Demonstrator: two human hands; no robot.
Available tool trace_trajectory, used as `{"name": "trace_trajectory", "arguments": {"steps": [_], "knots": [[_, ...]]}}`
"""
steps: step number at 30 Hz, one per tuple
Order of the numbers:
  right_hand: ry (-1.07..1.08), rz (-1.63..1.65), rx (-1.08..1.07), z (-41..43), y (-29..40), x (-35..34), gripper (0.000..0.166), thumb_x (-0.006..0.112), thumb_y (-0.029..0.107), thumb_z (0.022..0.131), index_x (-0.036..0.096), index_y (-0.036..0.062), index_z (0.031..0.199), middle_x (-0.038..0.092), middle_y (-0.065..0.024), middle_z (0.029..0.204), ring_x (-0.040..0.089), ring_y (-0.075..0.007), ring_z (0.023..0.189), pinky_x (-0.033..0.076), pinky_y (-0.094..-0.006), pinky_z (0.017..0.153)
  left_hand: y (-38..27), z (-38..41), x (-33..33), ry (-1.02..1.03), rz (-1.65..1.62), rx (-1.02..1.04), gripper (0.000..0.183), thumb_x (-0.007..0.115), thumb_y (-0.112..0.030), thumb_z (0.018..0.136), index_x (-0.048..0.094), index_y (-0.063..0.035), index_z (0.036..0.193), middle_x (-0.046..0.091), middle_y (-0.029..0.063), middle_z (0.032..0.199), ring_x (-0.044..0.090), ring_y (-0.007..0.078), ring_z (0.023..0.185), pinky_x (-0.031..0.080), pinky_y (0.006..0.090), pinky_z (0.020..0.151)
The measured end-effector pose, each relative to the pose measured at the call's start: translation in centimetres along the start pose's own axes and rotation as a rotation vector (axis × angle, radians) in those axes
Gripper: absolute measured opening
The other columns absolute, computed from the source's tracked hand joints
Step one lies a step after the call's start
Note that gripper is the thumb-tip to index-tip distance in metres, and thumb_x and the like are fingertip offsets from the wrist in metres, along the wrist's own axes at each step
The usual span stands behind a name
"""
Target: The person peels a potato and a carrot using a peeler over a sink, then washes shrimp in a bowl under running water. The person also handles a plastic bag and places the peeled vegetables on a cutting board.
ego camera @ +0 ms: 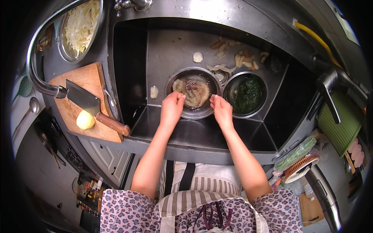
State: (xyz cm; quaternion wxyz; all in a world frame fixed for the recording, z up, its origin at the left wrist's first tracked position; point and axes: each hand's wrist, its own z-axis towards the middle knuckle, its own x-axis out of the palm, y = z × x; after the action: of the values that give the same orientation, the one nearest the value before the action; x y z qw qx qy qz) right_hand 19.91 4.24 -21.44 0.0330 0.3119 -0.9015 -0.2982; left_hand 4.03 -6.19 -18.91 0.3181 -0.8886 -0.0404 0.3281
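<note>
A steel bowl [194, 114] stands in the sink, holding wet, greyish-brown raw seafood [193, 91] that looks like shrimp. Over the bowl's near left side is my left hand [172, 106], thumb and fingertips pinched together beside the seafood. My right hand [223, 110] hangs over the bowl's right rim with its fingers curled close together. Whether either hand pinches something small or touches the rim, I cannot tell. Just right of my right hand, a second steel bowl [265, 93] contains dark leafy greens [247, 94] in water.
Vegetable peelings [244, 60], garlic-like white pieces [198, 57] and a drain strainer [220, 75] lie in the sink [174, 40]. On the left, a cleaver [84, 99] and peeled potato [85, 120] rest on a cutting board [87, 72]. A bowl of shredded cabbage [83, 27] stands behind; a faucet [43, 90] arches above.
</note>
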Motion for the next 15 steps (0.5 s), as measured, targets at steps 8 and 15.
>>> {"name": "trace_trajectory", "arguments": {"steps": [8,15], "knots": [[-0.044,0.267,0.057,2.4,-1.7,3.0,0.049,0.041,-0.004,0.082,0.046,-0.0019,0.13,0.055,-0.0177,0.125,0.056,-0.0234,0.112,0.042,-0.031,0.094,0.3,-2.6,3.6,-0.059,-0.048,0.066,0.027,0.055,-0.012,0.089,0.059,0.0004,0.113,0.062,0.0183,0.108,0.062,0.0225,0.099,0.047,0.0307,0.084],[0.097,-0.126,-0.31,-1.8,0.4,3.4,0.049,0.046,-0.01,0.074,0.055,0.0029,0.12,0.048,-0.0122,0.114,0.047,-0.0256,0.112,0.038,-0.0296,0.096,0.5,-1.7,3.2,0.104,-0.417,-0.249,0.044,0.063,-0.033,0.088,0.058,0.0034,0.113,0.062,0.018,0.11,0.06,0.022,0.101,0.046,0.0302,0.087]]}}
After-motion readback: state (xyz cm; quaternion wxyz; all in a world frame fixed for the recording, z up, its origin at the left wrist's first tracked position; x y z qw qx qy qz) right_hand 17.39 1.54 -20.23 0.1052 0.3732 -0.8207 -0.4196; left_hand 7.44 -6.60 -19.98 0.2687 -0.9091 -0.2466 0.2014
